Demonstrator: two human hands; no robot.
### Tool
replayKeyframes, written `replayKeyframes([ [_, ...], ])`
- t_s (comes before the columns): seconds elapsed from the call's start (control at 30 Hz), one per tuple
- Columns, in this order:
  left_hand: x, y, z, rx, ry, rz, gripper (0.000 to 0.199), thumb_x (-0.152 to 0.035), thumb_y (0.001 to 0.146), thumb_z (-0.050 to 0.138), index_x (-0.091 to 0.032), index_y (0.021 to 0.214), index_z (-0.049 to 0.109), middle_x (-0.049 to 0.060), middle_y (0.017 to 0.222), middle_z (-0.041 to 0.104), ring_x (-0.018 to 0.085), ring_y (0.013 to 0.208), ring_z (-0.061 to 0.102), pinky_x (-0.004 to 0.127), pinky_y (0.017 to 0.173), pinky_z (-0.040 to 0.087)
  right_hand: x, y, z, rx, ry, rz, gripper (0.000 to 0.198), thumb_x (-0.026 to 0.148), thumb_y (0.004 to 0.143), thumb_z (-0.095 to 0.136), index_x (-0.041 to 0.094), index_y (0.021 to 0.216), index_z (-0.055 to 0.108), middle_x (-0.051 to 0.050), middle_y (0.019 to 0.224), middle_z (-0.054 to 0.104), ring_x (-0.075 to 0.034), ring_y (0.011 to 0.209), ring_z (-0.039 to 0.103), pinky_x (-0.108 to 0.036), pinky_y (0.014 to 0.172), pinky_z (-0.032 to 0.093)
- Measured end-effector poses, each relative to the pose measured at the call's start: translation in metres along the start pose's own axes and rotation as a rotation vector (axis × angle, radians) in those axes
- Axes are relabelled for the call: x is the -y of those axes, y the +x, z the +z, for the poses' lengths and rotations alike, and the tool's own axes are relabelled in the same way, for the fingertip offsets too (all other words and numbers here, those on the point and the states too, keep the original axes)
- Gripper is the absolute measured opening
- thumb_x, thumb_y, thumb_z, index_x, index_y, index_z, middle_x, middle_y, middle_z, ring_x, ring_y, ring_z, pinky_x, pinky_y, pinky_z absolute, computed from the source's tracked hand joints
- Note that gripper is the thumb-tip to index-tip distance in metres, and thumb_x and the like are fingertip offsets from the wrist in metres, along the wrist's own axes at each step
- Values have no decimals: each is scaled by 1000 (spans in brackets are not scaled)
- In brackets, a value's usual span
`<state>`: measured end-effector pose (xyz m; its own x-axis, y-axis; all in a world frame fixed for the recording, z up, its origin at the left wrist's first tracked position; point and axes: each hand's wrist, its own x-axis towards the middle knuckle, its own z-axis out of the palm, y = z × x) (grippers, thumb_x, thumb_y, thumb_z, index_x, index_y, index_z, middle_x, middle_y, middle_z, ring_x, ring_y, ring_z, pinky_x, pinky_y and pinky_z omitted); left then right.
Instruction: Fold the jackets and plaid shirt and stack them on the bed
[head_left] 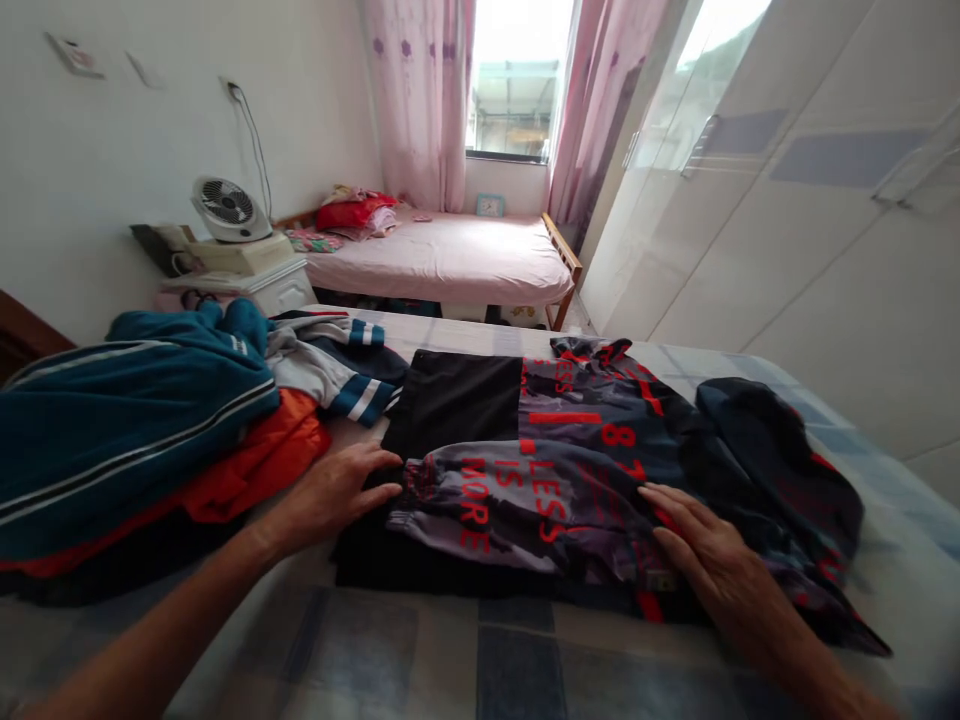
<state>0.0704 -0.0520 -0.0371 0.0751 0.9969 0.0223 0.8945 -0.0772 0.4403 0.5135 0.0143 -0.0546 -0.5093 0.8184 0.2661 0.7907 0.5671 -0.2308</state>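
Note:
A printed black, grey and red jacket (607, 400) lies spread on the bed, with "LESS IS MORE" lettering on its sleeve (517, 505). That sleeve is folded across the body, and its cuff points left. My left hand (352, 485) rests beside the cuff on black fabric (461, 395), thumb and fingers apart. Flat on the upper end of the sleeve lies my right hand (709, 555), its fingers stretched out. To the right, a dark hood-like part or other sleeve (780, 470) is bunched up.
Left of the jacket is a heap of clothes, with a teal garment (135, 400) over an orange one (262, 455). A checked sheet (420, 650) covers this bed. Beyond stand a fan (229, 205), a pink bed (465, 250) and a white wardrobe (810, 230).

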Motion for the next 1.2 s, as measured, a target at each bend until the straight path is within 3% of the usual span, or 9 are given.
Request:
replayKeyframes([
  [0.17,3,3,2,-11,-66,14,22,-31,86,48,-23,94,66,3,92,67,18,86,64,29,79,49,-12,-5,21,-75,-120,-38,41,42,92,40,24,125,57,-9,132,57,-26,123,51,-44,94,49],
  [0.33,16,16,1,-142,103,9,27,-42,87,46,-24,97,64,5,102,65,20,86,64,31,76,50,-21,15,3,-17,-41,16,33,39,93,41,27,116,62,-5,127,60,-21,116,58,-36,94,50],
  [0.43,22,58,-7,-248,162,81,33,-44,86,44,-23,103,64,9,115,62,24,102,61,35,89,48,-42,61,-16,-82,16,128,38,40,93,40,21,121,58,-8,131,57,-21,121,53,-38,104,41],
  [0.53,24,116,-13,-184,216,112,43,-40,85,43,-17,117,60,14,131,53,27,121,51,40,104,38,-75,124,-21,-65,5,273,45,37,91,41,13,128,52,-12,133,54,-22,123,50,-34,106,37],
  [0.63,29,168,-13,-103,259,99,53,-38,82,46,-11,127,55,18,140,46,30,129,43,41,109,31,-106,181,-10,-2,-65,433,49,35,91,41,7,131,49,-17,136,51,-23,127,47,-32,105,36],
  [0.77,41,208,-9,-57,279,46,56,-38,76,54,-12,125,57,17,129,57,30,119,54,39,101,40,-129,221,14,-1,-102,575,51,36,90,41,2,126,53,-25,127,55,-28,121,51,-39,96,42],
  [0.97,47,220,-11,-95,277,-68,27,-31,78,51,-21,96,67,8,99,69,25,98,64,32,83,48,-142,231,33,33,-109,647,38,42,79,54,14,101,67,-16,107,67,-27,101,62,-33,78,46],
  [1.1,40,214,-14,-195,245,-106,31,-33,83,40,-20,97,65,10,106,65,27,100,62,35,82,47,-144,234,25,22,-49,637,23,30,77,52,19,87,70,-9,88,71,-22,86,65,-27,69,44],
  [1.2,37,207,-23,-197,173,-86,30,-27,77,43,-18,96,65,7,95,69,24,92,65,32,82,48,-140,232,9,-48,17,610,26,26,78,48,17,90,69,-8,88,71,-20,82,64,-25,68,44],
])
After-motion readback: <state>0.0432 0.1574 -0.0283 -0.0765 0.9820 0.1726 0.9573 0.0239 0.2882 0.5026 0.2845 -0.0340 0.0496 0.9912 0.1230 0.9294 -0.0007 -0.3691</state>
